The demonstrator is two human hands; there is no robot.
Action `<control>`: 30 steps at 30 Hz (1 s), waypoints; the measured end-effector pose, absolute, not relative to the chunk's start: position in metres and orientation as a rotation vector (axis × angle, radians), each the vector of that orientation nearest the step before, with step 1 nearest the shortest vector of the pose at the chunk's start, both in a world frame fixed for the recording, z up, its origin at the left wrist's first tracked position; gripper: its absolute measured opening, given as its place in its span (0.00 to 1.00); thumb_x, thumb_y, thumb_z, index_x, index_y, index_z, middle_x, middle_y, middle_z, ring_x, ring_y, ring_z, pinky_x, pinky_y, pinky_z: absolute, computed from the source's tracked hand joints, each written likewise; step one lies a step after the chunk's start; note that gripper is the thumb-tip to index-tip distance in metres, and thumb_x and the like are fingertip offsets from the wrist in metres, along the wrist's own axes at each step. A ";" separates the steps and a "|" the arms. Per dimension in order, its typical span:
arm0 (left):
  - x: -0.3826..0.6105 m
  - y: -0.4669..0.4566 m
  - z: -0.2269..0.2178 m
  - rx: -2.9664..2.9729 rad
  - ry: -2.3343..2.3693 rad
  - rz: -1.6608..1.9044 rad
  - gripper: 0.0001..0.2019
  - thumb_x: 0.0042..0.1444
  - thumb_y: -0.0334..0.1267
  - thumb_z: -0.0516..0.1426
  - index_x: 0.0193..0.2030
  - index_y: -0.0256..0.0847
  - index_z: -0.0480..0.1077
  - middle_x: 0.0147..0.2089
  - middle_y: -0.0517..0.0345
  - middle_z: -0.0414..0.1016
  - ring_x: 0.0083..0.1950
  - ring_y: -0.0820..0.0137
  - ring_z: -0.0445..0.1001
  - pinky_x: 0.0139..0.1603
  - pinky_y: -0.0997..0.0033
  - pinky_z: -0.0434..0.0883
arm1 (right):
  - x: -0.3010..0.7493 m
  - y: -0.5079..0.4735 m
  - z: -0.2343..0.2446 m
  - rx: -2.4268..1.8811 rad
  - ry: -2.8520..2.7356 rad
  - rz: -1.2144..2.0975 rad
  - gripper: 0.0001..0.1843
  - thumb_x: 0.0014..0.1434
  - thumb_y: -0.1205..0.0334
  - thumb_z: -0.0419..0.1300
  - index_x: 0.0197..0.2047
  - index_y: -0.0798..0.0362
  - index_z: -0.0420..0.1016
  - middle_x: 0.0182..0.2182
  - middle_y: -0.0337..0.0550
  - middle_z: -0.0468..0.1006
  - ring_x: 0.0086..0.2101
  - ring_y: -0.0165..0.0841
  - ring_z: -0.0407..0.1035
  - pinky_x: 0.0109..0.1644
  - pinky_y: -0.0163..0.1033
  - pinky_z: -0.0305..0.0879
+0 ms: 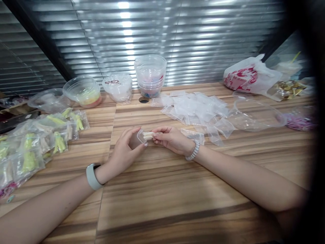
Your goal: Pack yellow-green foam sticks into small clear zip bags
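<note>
Over the middle of the wooden table, my left hand and my right hand meet on one small clear zip bag with pale pieces inside. Both hands pinch it, the left from the left side, the right from the right. A pale band sits on my left wrist and a beaded bracelet on my right. A loose heap of empty clear zip bags lies just beyond my right hand. Filled bags with yellow-green pieces are piled at the left.
Clear plastic bowls and stacked tubs stand along the back by the blinds, near a round cable hole. A shallow clear dish, a red-printed white plastic bag and purple bits lie at the right.
</note>
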State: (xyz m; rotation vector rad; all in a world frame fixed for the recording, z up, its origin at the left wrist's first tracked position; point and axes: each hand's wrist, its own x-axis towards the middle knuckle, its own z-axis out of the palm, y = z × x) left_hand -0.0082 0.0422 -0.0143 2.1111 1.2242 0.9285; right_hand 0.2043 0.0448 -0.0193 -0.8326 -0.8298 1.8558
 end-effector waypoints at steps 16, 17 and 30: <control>-0.008 0.040 -0.012 2.337 1.218 0.837 0.23 0.54 0.40 0.61 0.56 0.42 0.65 0.61 0.50 0.63 0.64 0.60 0.61 0.64 0.52 0.61 | 0.196 0.037 -0.026 -1.048 -1.059 1.448 0.18 0.44 0.61 0.71 0.39 0.57 0.74 0.43 0.46 0.74 0.40 0.30 0.72 0.46 0.36 0.70; -0.008 0.040 -0.013 2.334 1.217 0.829 0.23 0.54 0.40 0.61 0.56 0.43 0.65 0.61 0.50 0.63 0.64 0.60 0.61 0.65 0.53 0.60 | 0.197 0.037 -0.026 -1.038 -1.107 1.370 0.17 0.45 0.62 0.70 0.40 0.56 0.76 0.46 0.46 0.73 0.43 0.31 0.71 0.49 0.37 0.69; -0.008 0.041 -0.013 2.313 1.187 0.821 0.24 0.54 0.42 0.62 0.57 0.41 0.65 0.61 0.49 0.64 0.64 0.60 0.62 0.64 0.53 0.61 | 0.197 0.022 -0.025 -1.076 -1.462 1.026 0.23 0.53 0.55 0.67 0.50 0.51 0.67 0.40 0.44 0.77 0.41 0.34 0.73 0.48 0.42 0.70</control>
